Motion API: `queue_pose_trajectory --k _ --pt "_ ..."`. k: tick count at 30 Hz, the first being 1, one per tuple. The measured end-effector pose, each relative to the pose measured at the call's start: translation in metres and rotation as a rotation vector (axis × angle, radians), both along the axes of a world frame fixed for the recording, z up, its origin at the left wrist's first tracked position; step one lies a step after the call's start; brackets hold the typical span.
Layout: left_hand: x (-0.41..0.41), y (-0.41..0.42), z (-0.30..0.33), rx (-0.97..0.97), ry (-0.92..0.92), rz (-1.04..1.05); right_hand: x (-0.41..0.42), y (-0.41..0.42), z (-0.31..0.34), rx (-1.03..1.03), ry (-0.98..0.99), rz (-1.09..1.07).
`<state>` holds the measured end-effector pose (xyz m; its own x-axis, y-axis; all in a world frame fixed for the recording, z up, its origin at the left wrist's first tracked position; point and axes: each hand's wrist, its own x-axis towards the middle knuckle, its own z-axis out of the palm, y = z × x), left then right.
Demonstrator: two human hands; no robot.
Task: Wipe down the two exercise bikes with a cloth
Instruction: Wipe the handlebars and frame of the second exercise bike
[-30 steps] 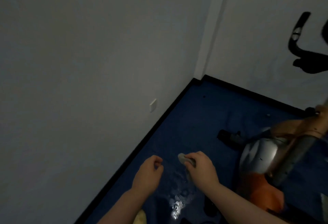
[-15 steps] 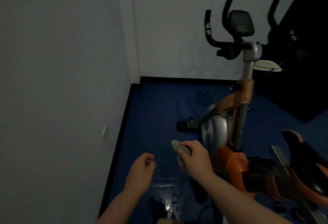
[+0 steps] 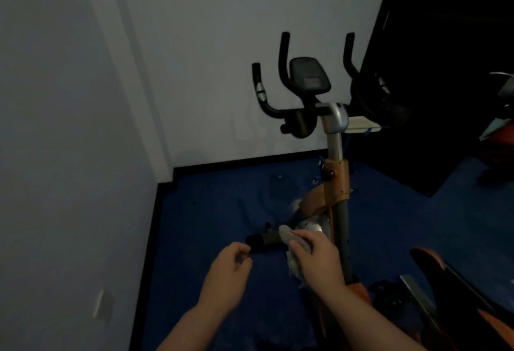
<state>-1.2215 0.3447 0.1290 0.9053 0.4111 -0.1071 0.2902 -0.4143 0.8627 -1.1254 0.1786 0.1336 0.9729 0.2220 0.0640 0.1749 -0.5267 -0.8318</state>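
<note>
1. This was a dim indoor workout corner, seemingly a room at home, marked by an upright orange-and-silver exercise bike with black handlebars and a console (image 3: 333, 139).
2. Beneath the bike lay dark blue carpet (image 3: 222, 211).
3. Behind the bike stood plain white walls (image 3: 208, 58) with black skirting (image 3: 244, 160).

Exercise bike (image 3: 333, 156) before corner walls (image 3: 222, 44)

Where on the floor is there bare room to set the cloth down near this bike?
The blue floor between the corner walls and the bike's front foot is bare. Right of the bike post it is crowded by the seat and dark clutter.
</note>
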Motion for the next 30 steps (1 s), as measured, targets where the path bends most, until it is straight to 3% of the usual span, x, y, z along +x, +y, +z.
queue_pose_trajectory --k 11,15,21,25,28,30 --pt "0.184 -0.003 0.026 -0.007 -0.115 -0.06 0.162 -0.022 0.044 0.121 -0.043 -0.147" --pt "0.229 0.01 0.038 -0.011 -0.229 -0.007 0.208 0.007 0.07 0.196 -0.073 -0.121" --pt "0.311 0.048 0.075 -0.125 -0.381 0.067 0.291 0.088 0.112 0.216 -0.269 -0.126" --pt "0.352 0.069 0.076 -0.193 -0.361 0.005 0.306 0.131 0.086 0.115 -0.304 -0.149" --pt "0.366 0.08 0.071 -0.214 -0.358 -0.04 0.291 0.128 0.057 0.192 -0.434 -0.256" --pt "0.376 0.087 0.068 -0.21 -0.362 -0.09 0.298 0.125 0.054 0.128 -0.542 -0.254"
